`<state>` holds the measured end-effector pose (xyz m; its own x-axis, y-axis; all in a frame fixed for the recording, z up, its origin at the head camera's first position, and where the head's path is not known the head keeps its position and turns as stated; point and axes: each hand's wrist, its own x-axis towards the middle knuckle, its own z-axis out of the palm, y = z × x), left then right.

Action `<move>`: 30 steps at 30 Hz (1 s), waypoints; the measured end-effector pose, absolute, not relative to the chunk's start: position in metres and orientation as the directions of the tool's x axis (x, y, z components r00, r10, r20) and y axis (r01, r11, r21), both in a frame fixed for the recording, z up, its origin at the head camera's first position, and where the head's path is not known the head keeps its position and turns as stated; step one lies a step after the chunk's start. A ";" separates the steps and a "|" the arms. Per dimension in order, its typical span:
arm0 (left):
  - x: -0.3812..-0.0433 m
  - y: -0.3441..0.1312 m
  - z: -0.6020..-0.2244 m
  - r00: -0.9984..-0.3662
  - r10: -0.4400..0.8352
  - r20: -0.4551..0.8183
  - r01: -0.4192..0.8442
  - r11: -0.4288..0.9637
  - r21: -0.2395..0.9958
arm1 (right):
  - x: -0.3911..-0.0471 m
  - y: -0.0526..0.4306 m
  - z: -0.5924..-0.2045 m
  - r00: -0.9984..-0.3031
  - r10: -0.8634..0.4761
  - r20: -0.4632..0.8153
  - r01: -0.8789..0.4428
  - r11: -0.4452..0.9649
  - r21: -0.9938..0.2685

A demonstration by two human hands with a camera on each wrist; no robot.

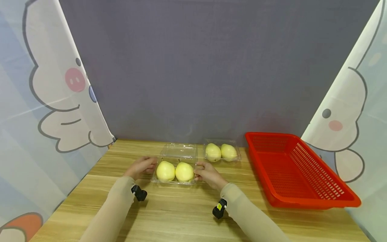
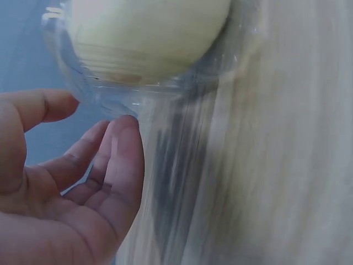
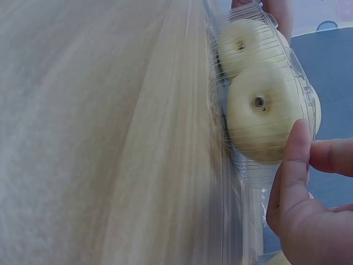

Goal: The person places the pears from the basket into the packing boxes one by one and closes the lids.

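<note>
A clear plastic clamshell box (image 1: 173,182) holds two pale yellow pears (image 1: 184,172) on the wooden table, its lid (image 1: 180,149) raised at the back. My right hand (image 1: 210,174) is at the box's right side. In the right wrist view, its thumb and fingers (image 3: 298,143) pinch the box's rim beside a pear (image 3: 262,107). On the left side, my left hand (image 1: 142,167) reaches to the box with thumb and fingers apart. The left wrist view shows those fingertips (image 2: 128,124) right at the plastic edge, below a pear (image 2: 149,38).
Behind and to the right, a second clear box (image 1: 238,156) with two pears (image 1: 213,153) stands near the grey backdrop (image 1: 193,74). A large red plastic basket (image 1: 272,198) takes up the table's right side. Printed curtains (image 1: 51,84) hang at both sides.
</note>
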<state>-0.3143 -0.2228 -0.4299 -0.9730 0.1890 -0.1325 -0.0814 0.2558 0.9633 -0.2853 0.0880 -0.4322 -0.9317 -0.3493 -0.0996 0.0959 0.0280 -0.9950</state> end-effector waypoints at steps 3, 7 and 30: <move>-0.323 -0.222 -0.429 -0.975 0.189 -0.118 -0.063 0.272 0.960 | -0.286 0.088 -0.432 -0.933 -0.344 -0.101 0.098 0.026 -0.995; -0.335 -0.220 -0.430 -0.977 0.175 -0.121 -0.066 0.291 0.954 | -0.286 0.088 -0.432 -0.934 -0.345 -0.094 0.089 0.029 -0.996; -0.345 -0.209 -0.431 -0.979 0.134 -0.153 -0.098 0.347 0.933 | -0.288 0.089 -0.434 -0.930 -0.356 -0.093 0.100 0.000 -0.995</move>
<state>-0.3445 -0.2093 -0.4313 -0.9791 0.1342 -0.1528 -0.0980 0.3473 0.9326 -0.2878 0.0892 -0.4343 -0.9297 -0.3563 -0.0933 0.1000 -0.0003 -0.9950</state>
